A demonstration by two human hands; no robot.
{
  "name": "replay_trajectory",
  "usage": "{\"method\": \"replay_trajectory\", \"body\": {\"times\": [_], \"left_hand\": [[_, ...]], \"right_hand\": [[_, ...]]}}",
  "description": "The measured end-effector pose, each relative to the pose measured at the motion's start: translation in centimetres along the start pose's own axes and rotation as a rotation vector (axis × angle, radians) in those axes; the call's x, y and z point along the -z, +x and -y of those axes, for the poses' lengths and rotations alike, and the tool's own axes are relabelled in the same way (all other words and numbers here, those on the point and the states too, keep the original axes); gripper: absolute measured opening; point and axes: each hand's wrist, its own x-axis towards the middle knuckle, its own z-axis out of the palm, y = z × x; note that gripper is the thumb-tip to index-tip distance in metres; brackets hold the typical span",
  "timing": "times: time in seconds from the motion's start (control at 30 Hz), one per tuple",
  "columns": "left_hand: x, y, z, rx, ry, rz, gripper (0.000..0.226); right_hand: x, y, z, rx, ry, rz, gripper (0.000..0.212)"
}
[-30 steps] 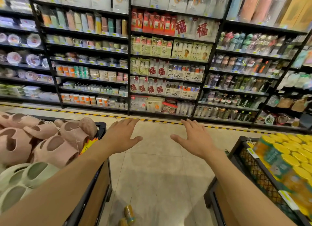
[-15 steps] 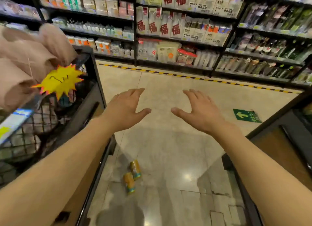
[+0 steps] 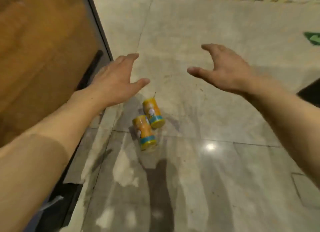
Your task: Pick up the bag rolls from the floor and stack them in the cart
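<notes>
So both bag rolls (image 3: 149, 124) are spotted at 6 o'clock, long axes roughly 12-to-6, nearer the left hand (image 3: 114, 81) than the right hand (image 3: 225, 72), both spread empty.

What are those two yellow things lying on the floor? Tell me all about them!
They are two small yellow-orange cylindrical bag rolls in shiny printed wrap, each with a teal band near its yellow end and a pale picture too blurry to make out. Both lie on their sides on the glossy grey tiled floor, side by side and seemingly touching, the farther one slightly ahead of the nearer one. They sit close to the brown wooden display base. Neither hand touches them.
</notes>
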Motion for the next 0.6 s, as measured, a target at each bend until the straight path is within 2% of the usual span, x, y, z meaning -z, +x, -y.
{"method": "replay_trajectory", "body": {"times": [0.2,0.43,0.6], "left_hand": [[-7.9,-1.2,4.2,0.062,0.000,0.002,0.082],[-9.9,-1.9,3.8,0.091,-0.095,0.058,0.079],[-10.5,-2.1,5.0,0.119,-0.149,0.039,0.081]], "right_hand": [[-8.5,-1.1,-1.1,0.006,-0.016,0.011,0.091],[-10.2,-1.6,0.0,0.035,-0.018,0.042,0.090],[-11.7,0.2,1.8,0.078,-0.046,0.082,0.088]]}}
